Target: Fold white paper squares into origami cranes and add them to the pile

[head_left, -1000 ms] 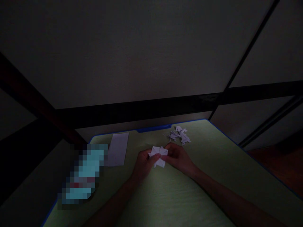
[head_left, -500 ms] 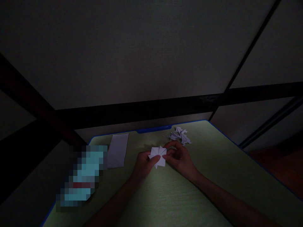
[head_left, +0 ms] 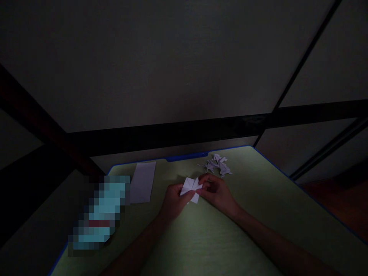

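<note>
Both hands hold a white folded paper piece (head_left: 191, 188) just above a pale green mat (head_left: 218, 237). My left hand (head_left: 174, 200) pinches its left edge with thumb and fingers. My right hand (head_left: 217, 191) grips its right side, fingers curled over the top corner. The paper shows several creases meeting near its middle. The scene is dim.
A pile of small folded white paper figures (head_left: 217, 164) lies beyond my right hand near the mat's far edge. A stack of plain white sheets (head_left: 143, 181) lies to the left. A blurred blue object (head_left: 100, 211) rests at the mat's left edge. Dark framed panels rise behind.
My right-hand fingers have shifted on the paper's upper right corner, and the paper has tilted slightly. Both hands stay in the same spot.
</note>
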`<state>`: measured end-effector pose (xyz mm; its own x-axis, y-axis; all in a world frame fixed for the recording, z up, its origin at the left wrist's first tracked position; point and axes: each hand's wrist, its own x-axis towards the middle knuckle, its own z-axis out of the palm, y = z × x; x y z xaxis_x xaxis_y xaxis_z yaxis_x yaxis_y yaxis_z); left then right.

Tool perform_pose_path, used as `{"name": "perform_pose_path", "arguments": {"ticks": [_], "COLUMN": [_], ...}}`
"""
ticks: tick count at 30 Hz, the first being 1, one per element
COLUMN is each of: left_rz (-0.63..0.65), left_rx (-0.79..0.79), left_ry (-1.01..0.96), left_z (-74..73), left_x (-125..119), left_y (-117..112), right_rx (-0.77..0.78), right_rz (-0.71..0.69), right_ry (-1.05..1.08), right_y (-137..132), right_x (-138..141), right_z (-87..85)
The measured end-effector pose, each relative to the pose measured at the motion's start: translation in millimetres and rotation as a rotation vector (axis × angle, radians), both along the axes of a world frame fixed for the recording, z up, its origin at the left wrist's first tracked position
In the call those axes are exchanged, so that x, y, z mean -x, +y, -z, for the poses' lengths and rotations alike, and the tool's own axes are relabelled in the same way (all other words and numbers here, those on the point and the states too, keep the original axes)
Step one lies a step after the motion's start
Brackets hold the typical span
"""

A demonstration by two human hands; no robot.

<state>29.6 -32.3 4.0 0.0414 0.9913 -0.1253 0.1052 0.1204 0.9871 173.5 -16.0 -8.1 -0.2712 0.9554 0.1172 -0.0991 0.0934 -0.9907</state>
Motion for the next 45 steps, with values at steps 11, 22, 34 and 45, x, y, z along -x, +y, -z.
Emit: {"name": "perform_pose_path", "arguments": {"ticks": [11,22,34,45], "left_rz": [0.030,0.145,0.126,0.097], "left_rx": [-0.031,-0.021,0.054,0.054], "left_ry": [-0.044,-0.123,-0.165,-0.151], "left_z": [2.9,-3.4,-3.0,-4.5], "left_x": [1.0,4.7,6.6,6.7], "left_y": [0.2,2.7,4.4,3.7], "right_rx": [-0.045,-0.214,-0.229,-0.200], "right_rz": [-0.011,0.053,0.051,0.099], "right_ry": [0.022,-0.015,0.019,0.019], "right_y": [-0.3,-3.8,-3.0,-3.6], "right_x": [1.4,-2.0,-2.2,-1.4], "right_z": [-1.5,-6.0,-3.6,-4.4]}}
